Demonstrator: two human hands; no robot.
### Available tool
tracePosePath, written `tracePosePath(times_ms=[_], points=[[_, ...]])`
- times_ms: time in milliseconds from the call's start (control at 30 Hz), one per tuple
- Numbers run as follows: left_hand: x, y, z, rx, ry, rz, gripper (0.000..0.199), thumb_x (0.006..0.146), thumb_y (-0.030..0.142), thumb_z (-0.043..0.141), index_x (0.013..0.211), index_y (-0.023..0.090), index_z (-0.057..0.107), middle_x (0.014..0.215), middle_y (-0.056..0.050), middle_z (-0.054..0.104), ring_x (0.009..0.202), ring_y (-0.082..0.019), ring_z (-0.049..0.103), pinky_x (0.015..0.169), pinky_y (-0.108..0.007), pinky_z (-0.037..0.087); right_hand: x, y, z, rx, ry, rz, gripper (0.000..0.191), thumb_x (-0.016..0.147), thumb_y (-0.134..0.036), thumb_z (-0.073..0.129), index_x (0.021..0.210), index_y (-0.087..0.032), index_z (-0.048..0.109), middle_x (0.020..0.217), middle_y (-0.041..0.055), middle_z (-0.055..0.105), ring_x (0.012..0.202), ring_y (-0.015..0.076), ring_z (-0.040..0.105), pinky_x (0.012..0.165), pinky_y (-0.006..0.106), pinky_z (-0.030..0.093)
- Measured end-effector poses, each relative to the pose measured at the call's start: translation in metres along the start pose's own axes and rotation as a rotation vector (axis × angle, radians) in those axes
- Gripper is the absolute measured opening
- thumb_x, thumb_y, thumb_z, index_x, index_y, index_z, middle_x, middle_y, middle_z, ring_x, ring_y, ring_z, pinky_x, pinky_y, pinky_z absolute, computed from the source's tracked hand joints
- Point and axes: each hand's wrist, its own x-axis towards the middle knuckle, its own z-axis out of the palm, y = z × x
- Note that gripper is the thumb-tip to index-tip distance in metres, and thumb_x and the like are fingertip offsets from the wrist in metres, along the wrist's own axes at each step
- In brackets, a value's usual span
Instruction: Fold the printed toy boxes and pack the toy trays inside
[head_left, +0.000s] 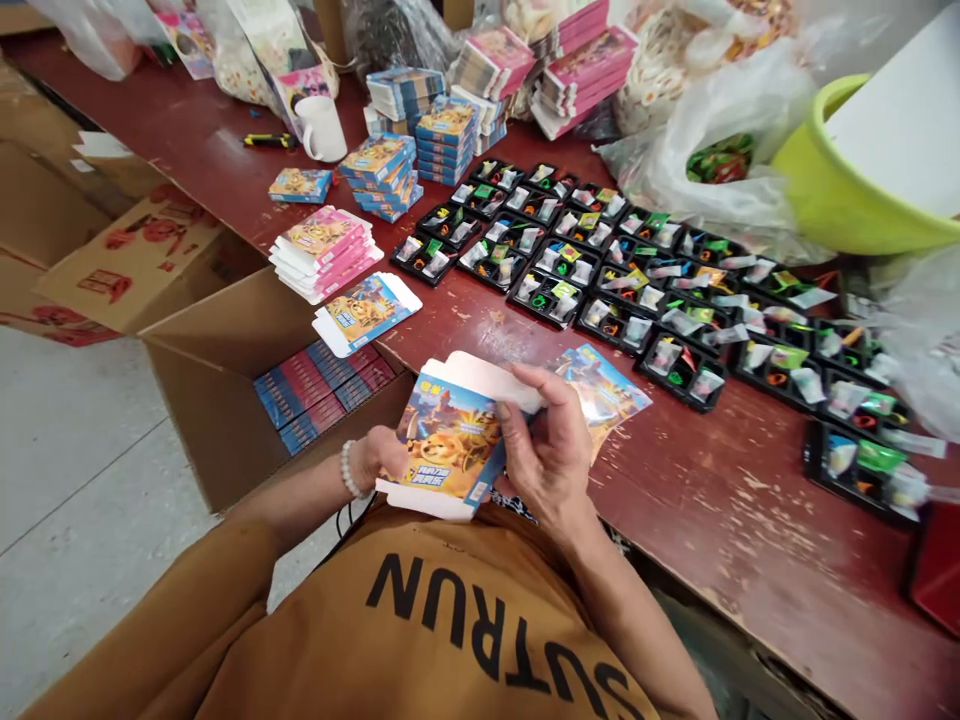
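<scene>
Thin printed card, folded into a flat rectangular box (450, 440) with white flaps, is held between both hands at the near edge of a red table (480, 325) whose paint is scuffed and chipped. The left hand (381, 458), with a beaded bracelet (349, 470), grips the box's left side, thumb on the printed face; its other fingers are largely hidden. The right hand (549, 450) pinches the flap at the upper right between thumb and bent forefinger. Beside the hand lies a glossy printed sheet (611, 390). Containers: shallow black plastic trays (559, 297), set in rows, hold small clear and coloured packets; an open corrugated carton (199, 420) holds tightly packed blue and pink boxes (304, 395); a crumpled translucent bag (724, 120) contains green and red wrapped pieces.
</scene>
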Motion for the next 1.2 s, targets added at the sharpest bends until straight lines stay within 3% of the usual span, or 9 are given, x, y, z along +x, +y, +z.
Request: tracePosePath(times_ms=[133, 233, 333, 467, 567, 733, 833, 967, 1200], points=[[0.007, 0.011, 0.003, -0.262, -0.275, -0.033, 0.086, 0.065, 0.072, 0.073, 0.135, 0.021, 0.07, 0.126, -0.014, 0.077, 0.123, -0.044, 0.069, 0.099, -0.059, 0.06, 0.004, -0.007, -0.013, -0.462, -0.008, -0.268, 0.031, 0.097, -0.028, 0.072, 0.126, -0.03, 0.064, 0.124, 0.0108, 0.062, 0.112, 0.031, 0.059, 0.093, 0.051, 0.052], [0.015, 0.023, -0.006, -0.308, -0.456, -0.041, 0.077, 0.069, 0.052, 0.084, 0.139, 0.025, 0.068, 0.133, -0.008, 0.074, 0.127, -0.04, 0.067, 0.105, -0.053, 0.058, 0.007, -0.014, -0.019, -0.493, -0.176, -0.299, 0.024, 0.097, -0.039, 0.074, 0.114, -0.026, 0.065, 0.11, 0.0093, 0.066, 0.096, 0.0273, 0.059, 0.084, 0.045, 0.05], [0.021, 0.028, -0.013, -0.336, -0.455, 0.043, 0.087, 0.071, 0.043, 0.084, 0.152, 0.023, 0.057, 0.151, -0.01, 0.063, 0.141, -0.04, 0.056, 0.117, -0.053, 0.047, 0.008, -0.02, -0.019, -0.367, -0.297, -0.311, 0.017, 0.098, -0.036, 0.074, 0.104, -0.024, 0.062, 0.104, 0.0072, 0.069, 0.098, 0.0262, 0.061, 0.086, 0.044, 0.052], [0.021, 0.023, -0.018, -0.347, -0.477, 0.07, 0.093, 0.072, 0.035, 0.085, 0.158, 0.022, 0.05, 0.164, -0.013, 0.05, 0.151, -0.041, 0.042, 0.125, -0.053, 0.036, 0.008, -0.025, -0.017, -0.294, -0.228, -0.3, 0.032, 0.096, -0.018, 0.075, 0.123, -0.019, 0.058, 0.115, 0.0108, 0.073, 0.108, 0.0255, 0.067, 0.095, 0.043, 0.056], [0.017, 0.02, -0.02, -0.404, -0.484, 0.008, 0.088, 0.072, 0.034, 0.085, 0.154, 0.022, 0.055, 0.163, -0.013, 0.05, 0.153, -0.041, 0.041, 0.127, -0.053, 0.033, 0.004, -0.026, -0.017, -0.265, -0.23, -0.273, 0.04, 0.095, -0.013, 0.073, 0.131, -0.016, 0.055, 0.127, 0.0158, 0.07, 0.116, 0.0262, 0.067, 0.098, 0.043, 0.057], [0.01, 0.017, -0.019, -0.451, -0.533, -0.092, 0.08, 0.07, 0.031, 0.085, 0.147, 0.02, 0.063, 0.154, -0.01, 0.061, 0.15, -0.039, 0.047, 0.132, -0.052, 0.026, 0.001, -0.022, -0.019, -0.264, -0.303, -0.215, 0.033, 0.096, -0.014, 0.072, 0.126, -0.016, 0.057, 0.114, 0.0138, 0.07, 0.106, 0.0277, 0.066, 0.091, 0.044, 0.06], [0.008, 0.012, -0.018, -0.459, -0.543, -0.143, 0.079, 0.072, 0.034, 0.084, 0.147, 0.021, 0.063, 0.155, -0.009, 0.061, 0.148, -0.039, 0.05, 0.131, -0.051, 0.03, 0.005, -0.02, -0.022, -0.22, -0.46, -0.136, 0.021, 0.097, -0.019, 0.073, 0.116, -0.017, 0.062, 0.105, 0.011, 0.069, 0.096, 0.0263, 0.066, 0.084, 0.043, 0.06], [0.008, 0.008, -0.024, -0.246, -0.533, -0.021, 0.097, 0.072, 0.034, 0.084, 0.161, 0.022, 0.048, 0.169, -0.009, 0.044, 0.159, -0.042, 0.035, 0.134, -0.053, 0.023, 0.011, -0.017, -0.025, -0.093, -0.644, -0.04, 0.009, 0.099, -0.017, 0.069, 0.108, -0.019, 0.07, 0.106, 0.0094, 0.07, 0.097, 0.024, 0.069, 0.083, 0.039, 0.059], [0.003, 0.027, -0.031, 0.087, -0.722, 0.04, 0.116, 0.075, 0.033, 0.075, 0.172, 0.014, 0.013, 0.178, -0.018, 0.021, 0.163, -0.043, 0.024, 0.134, -0.055, 0.019, 0.03, -0.015, -0.03, 0.3, -1.15, 0.011, 0.034, 0.091, -0.022, 0.081, 0.125, -0.024, 0.076, 0.113, 0.0063, 0.08, 0.108, 0.0237, 0.074, 0.098, 0.036, 0.057]])
